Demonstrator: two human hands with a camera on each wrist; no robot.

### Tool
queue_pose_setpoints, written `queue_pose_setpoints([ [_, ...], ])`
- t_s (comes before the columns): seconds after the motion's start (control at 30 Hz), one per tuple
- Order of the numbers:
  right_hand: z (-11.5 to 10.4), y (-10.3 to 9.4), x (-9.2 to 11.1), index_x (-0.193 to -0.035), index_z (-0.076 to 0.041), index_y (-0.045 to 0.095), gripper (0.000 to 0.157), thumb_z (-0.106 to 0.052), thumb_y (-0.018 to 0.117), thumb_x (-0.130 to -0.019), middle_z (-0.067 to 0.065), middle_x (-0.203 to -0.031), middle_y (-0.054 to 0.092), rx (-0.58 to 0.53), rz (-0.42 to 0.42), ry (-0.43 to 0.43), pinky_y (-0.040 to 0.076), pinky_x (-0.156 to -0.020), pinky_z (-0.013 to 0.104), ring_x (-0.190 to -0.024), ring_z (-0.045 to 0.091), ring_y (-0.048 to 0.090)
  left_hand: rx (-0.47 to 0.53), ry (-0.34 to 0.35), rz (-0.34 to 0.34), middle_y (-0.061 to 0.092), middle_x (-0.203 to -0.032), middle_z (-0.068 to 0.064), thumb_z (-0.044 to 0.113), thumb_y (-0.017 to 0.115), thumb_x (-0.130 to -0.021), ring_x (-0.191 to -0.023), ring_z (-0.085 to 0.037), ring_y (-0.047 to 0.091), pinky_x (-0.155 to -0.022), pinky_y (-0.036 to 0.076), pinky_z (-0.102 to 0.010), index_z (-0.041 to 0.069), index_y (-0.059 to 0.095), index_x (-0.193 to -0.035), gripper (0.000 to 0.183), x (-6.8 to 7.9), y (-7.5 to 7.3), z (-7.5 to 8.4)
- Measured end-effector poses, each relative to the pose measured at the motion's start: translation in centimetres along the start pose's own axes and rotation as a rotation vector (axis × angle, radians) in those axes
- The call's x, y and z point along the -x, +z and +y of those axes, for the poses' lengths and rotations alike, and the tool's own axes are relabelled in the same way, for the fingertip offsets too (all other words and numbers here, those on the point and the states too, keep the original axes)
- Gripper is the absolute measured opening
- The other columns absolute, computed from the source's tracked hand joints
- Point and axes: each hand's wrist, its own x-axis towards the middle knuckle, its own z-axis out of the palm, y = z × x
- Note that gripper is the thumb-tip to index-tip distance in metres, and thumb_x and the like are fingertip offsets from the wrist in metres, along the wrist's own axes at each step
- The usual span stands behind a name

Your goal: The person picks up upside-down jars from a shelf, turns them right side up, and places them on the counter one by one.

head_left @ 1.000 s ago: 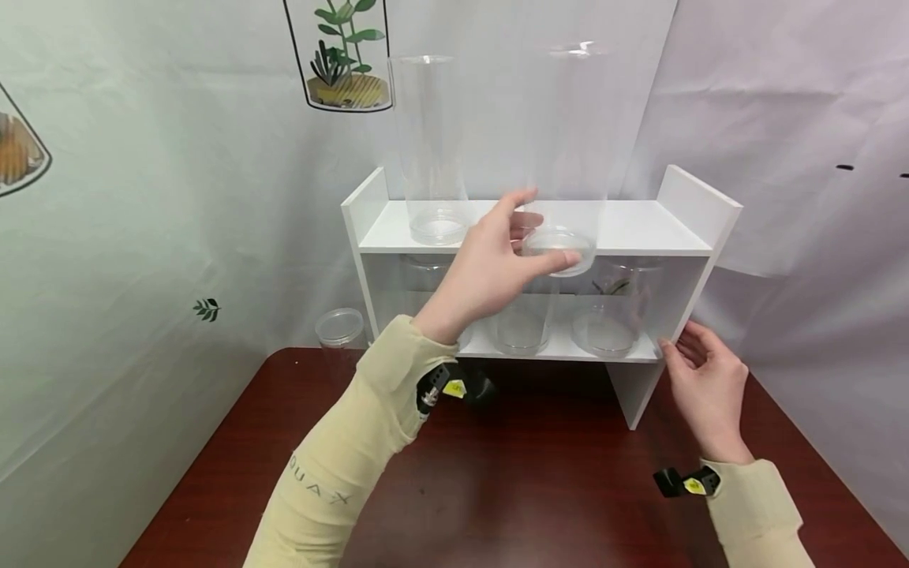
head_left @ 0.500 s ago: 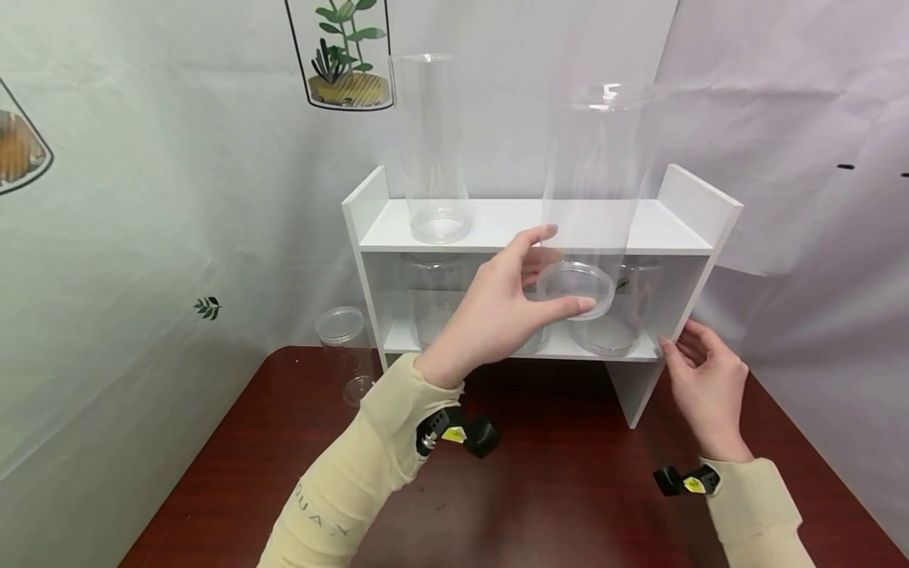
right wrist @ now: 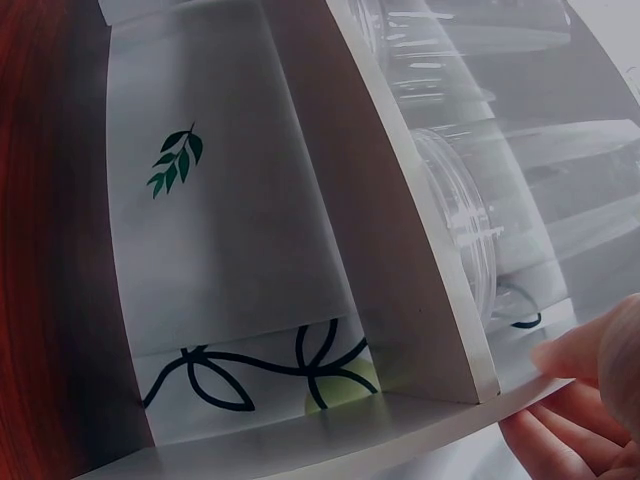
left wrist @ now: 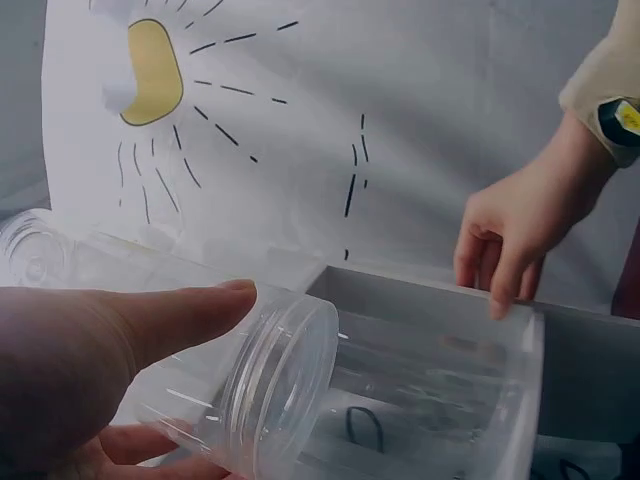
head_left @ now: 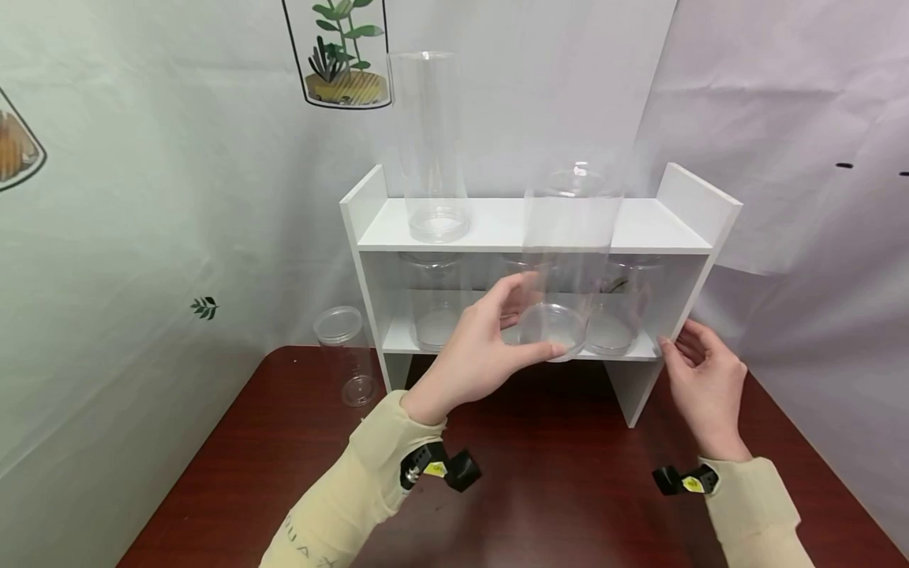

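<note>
Pale cloth (head_left: 213,181), printed with a plant (head_left: 348,67) and a leaf sprig (head_left: 204,308), is hung behind a dark red desk (head_left: 561,497); a yellow sun (left wrist: 155,72) is also shown on it in the left wrist view. Near the desk's far edge a white rack (head_left: 490,225) is set, its two boards held between side panels. A clear jar (head_left: 571,252) is gripped near its base by the left hand (head_left: 465,347), with the thumb laid on the near side and the fingers passed behind. It is held in front of the rack's middle, nearly upright, its base seen at about the height of the lower board's front edge; whether the rack is touched by it cannot be told. Well apart from the left, the right hand (head_left: 710,386) is clamped on the front edge of the rack's right panel (head_left: 682,288), by the lower board's right end. Toward the upper board's left end an upper jar (head_left: 435,158) is stood. On the lower board are placed a left jar (head_left: 433,315), a middle jar (head_left: 510,267), partly hidden, and a right jar (head_left: 628,312). By the desk's far left corner, beside the rack, a desk jar (head_left: 344,355) is stood. Both wrists are strapped with small black cameras (head_left: 461,470).
</note>
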Motion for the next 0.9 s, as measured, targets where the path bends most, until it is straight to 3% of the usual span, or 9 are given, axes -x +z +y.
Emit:
queue_pose_setpoints([
  [0.3, 0.0, 0.3, 0.1, -0.122, 0.009, 0.067, 0.033, 0.002, 0.073, -0.091, 0.025, -0.112, 0.071, -0.004, 0.009, -0.010, 0.048, -0.075, 0.004, -0.087, -0.019, 0.057, -0.004, -0.075, -0.009, 0.062, -0.137, -0.006, 0.016, 0.090, -0.080, -0.125, -0.010, 0.057, -0.105, 0.045, -0.027, 0.008, 0.048, -0.148, 0.080, 2.8, -0.5, -3.5],
  [0.53, 0.0, 0.2, 0.2, -0.123, 0.008, 0.067, 0.034, 0.001, 0.074, -0.091, 0.024, -0.113, 0.071, 0.007, 0.004, -0.016, 0.047, -0.075, 0.004, -0.087, -0.019, 0.056, 0.012, -0.078, -0.013, 0.064, -0.133, -0.006, 0.011, 0.091, -0.077, -0.123, -0.008, 0.058, -0.104, 0.046, -0.029, 0.007, 0.051, -0.145, 0.079, 5.3, -0.5, -6.2],
  [0.9, 0.1, 0.2, 0.1, -0.123, 0.008, 0.067, 0.034, 0.000, 0.074, -0.091, 0.024, -0.113, 0.071, 0.008, 0.010, -0.008, 0.047, -0.075, 0.004, -0.088, -0.018, 0.056, -0.023, -0.126, -0.088, 0.065, -0.129, -0.006, 0.014, 0.093, -0.074, -0.120, -0.019, 0.060, -0.103, 0.049, -0.036, 0.009, 0.054, -0.141, 0.077, 9.1, 0.4, -10.5],
])
